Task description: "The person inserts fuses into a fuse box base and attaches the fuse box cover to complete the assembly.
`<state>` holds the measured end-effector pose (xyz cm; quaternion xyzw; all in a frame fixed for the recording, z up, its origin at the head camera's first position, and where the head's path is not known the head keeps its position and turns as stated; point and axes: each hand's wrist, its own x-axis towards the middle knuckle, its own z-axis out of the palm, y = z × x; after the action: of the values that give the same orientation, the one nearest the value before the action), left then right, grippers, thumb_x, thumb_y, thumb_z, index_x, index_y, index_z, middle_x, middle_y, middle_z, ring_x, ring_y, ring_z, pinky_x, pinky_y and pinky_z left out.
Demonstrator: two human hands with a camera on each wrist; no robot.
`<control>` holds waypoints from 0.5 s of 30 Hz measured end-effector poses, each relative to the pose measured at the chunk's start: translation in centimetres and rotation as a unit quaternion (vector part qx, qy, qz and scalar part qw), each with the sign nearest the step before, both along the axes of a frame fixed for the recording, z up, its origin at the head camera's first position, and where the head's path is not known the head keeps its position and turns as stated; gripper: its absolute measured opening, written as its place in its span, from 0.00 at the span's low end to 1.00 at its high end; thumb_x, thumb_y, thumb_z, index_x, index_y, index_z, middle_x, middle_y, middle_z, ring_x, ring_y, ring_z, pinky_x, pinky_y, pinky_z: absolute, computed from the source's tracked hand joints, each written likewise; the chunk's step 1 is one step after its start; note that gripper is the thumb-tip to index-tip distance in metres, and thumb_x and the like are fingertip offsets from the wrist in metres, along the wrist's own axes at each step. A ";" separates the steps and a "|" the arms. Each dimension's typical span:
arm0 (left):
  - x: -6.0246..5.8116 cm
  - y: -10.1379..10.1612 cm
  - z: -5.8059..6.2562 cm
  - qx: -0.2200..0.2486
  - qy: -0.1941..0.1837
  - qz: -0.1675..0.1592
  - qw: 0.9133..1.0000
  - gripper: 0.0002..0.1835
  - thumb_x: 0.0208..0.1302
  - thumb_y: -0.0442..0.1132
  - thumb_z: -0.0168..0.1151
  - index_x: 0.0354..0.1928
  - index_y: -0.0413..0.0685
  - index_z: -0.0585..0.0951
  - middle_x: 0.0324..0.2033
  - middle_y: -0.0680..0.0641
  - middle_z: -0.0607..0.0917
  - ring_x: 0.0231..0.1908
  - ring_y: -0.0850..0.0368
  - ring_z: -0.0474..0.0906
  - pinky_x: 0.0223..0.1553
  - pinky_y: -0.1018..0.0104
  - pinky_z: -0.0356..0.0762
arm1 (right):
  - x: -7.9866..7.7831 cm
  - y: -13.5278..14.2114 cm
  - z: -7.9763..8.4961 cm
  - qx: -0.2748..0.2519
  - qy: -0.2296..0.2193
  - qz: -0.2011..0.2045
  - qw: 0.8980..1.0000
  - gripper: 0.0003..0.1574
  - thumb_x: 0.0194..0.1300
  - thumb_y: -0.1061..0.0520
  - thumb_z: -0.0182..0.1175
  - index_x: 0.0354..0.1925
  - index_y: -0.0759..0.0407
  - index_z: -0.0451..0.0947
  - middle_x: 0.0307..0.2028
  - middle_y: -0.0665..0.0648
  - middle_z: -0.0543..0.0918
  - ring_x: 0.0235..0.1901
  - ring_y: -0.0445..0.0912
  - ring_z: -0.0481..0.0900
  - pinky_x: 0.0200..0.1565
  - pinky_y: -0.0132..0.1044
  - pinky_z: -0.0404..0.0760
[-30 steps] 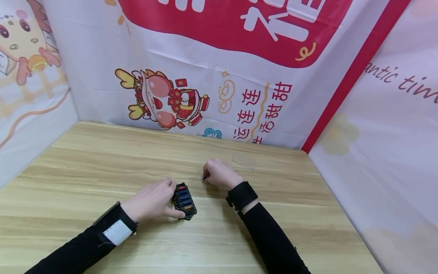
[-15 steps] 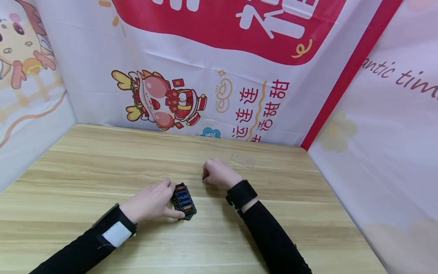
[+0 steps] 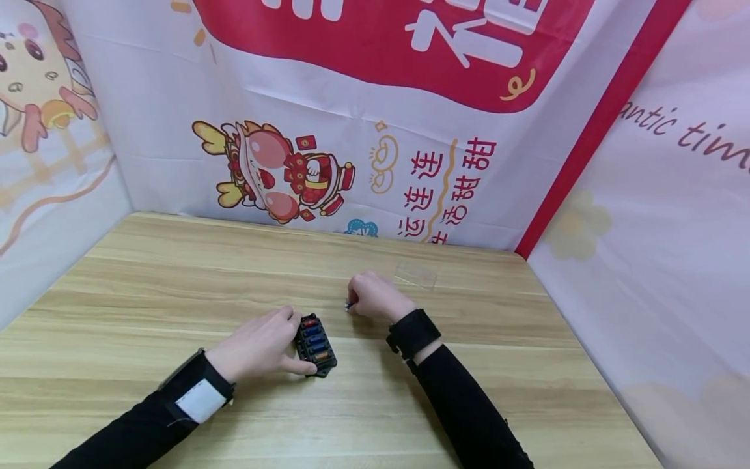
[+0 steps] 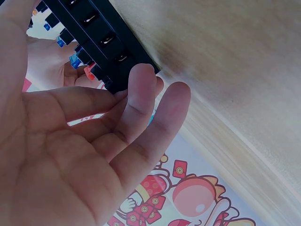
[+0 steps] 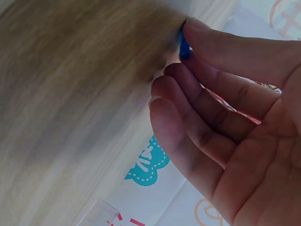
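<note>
A black fuse box (image 3: 316, 345) with a row of red, blue and orange blade fuses lies on the table, near the middle of the head view. My left hand (image 3: 260, 342) holds it between the thumb at its near end and the fingers at its far end. In the left wrist view the box's dark side (image 4: 101, 35) shows metal contacts in slots. To the right and farther back, my right hand (image 3: 377, 298) pinches a small blue blade fuse (image 5: 184, 46) between thumb and index finger, close to the tabletop. The fingertips partly hide this fuse.
A clear plastic cover (image 3: 416, 275) lies on the wooden table (image 3: 193, 280) behind the right hand. Printed cloth (image 3: 328, 85) hangs along the table's back edge and at both sides.
The head view tilted and shifted slightly in the first half second. Both hands, the fuse box and the blue fuse keep their places on the table.
</note>
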<state>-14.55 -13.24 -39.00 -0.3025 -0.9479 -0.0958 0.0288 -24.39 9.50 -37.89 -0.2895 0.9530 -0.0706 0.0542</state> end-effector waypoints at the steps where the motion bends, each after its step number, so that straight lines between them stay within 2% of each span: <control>1: 0.0 0.0 0.0 0.000 0.001 0.000 1.000 0.48 0.43 0.74 0.63 0.50 0.35 0.76 0.36 0.47 0.75 0.34 0.58 0.73 0.32 0.60 0.73 | 0.0 0.0 0.0 -0.001 0.000 0.000 1.000 0.07 0.55 0.55 0.70 0.28 0.52 0.80 0.27 0.46 0.76 0.27 0.40 0.73 0.30 0.29 0.70; 15: 0.0 -0.1 0.0 0.001 0.002 0.000 1.000 0.49 0.43 0.74 0.63 0.51 0.35 0.75 0.38 0.46 0.75 0.35 0.57 0.74 0.33 0.59 0.74 | 0.1 -0.2 0.3 -0.002 -0.005 0.003 1.000 0.09 0.53 0.57 0.71 0.27 0.53 0.77 0.25 0.47 0.75 0.27 0.41 0.72 0.29 0.30 0.69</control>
<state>-14.51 -13.31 -39.02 -0.3025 -0.9477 -0.0965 0.0315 -24.26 9.31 -37.61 -0.2922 0.9517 -0.0735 0.0582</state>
